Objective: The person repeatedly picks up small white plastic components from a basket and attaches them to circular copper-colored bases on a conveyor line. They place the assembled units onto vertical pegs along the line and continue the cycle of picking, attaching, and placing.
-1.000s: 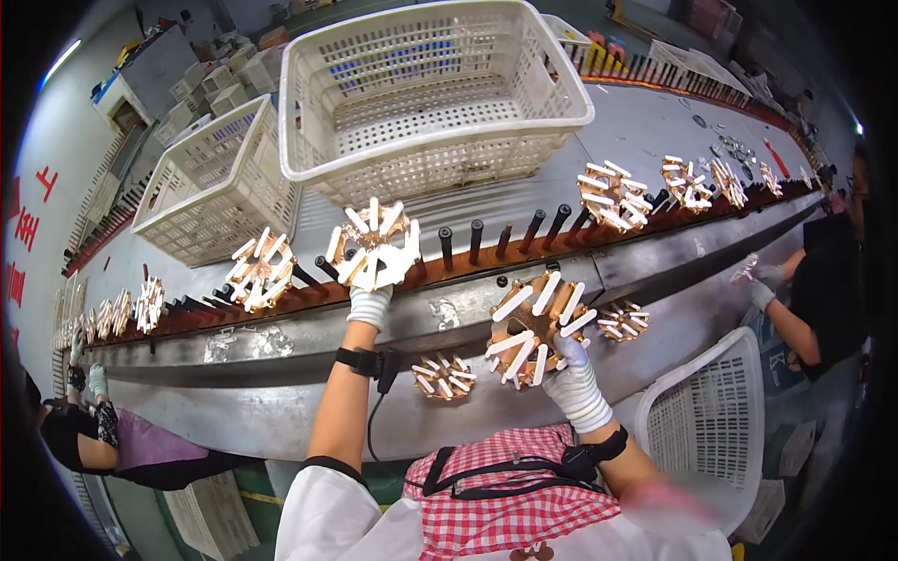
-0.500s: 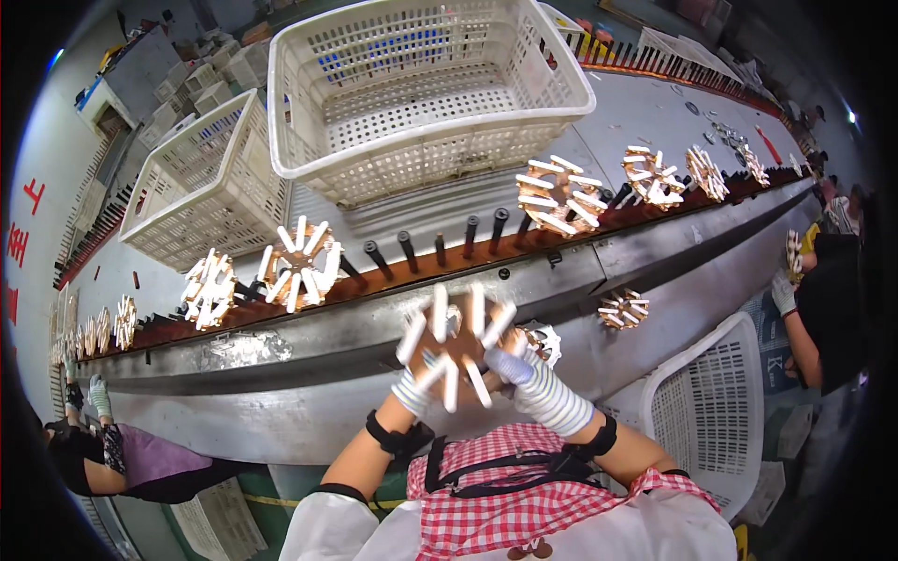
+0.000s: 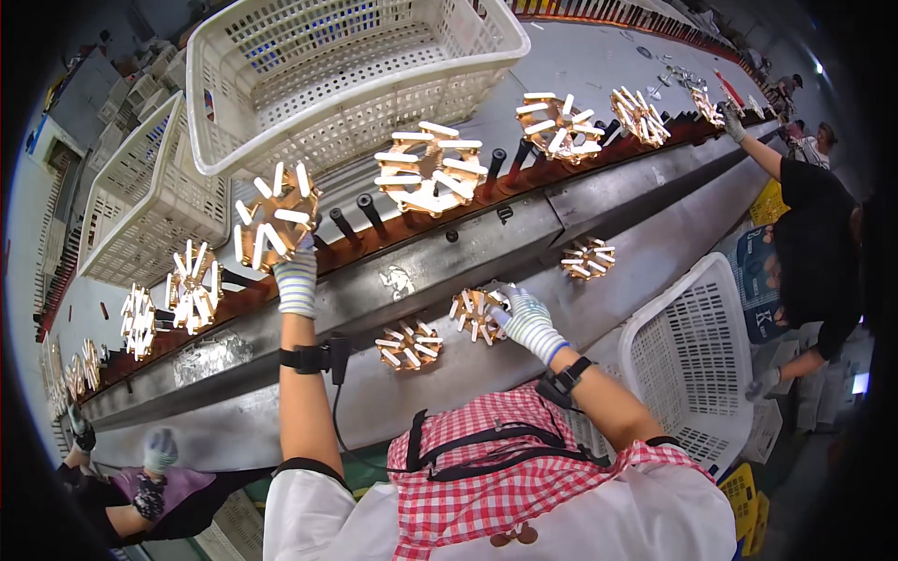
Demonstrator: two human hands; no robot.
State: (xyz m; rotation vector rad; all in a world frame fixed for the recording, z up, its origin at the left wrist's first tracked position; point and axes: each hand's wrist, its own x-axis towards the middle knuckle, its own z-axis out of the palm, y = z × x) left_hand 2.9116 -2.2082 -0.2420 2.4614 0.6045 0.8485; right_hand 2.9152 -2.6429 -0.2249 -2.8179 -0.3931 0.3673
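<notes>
Risk: your left hand [image 3: 297, 280] grips a copper star-shaped part [image 3: 273, 217] over the black pegs [image 3: 355, 217]; off-centre, it could snag. Right hand [image 3: 526, 318] fingers close on another star part [image 3: 475, 313] on the grey ledge [image 3: 655, 234]; loose grip could drop it.

Probably factory: conveyor line [image 3: 393, 280], crates [image 3: 346, 75]

At your three o'clock, a dark blue bag or package [image 3: 754, 280] with pale print sits between the white perforated basket [image 3: 683, 365] and the neighbouring worker in black. Just above it, a yellow crate-like box [image 3: 769, 201] shows. At your nine o'clock, red characters on the far wall are too dim to make out.
</notes>
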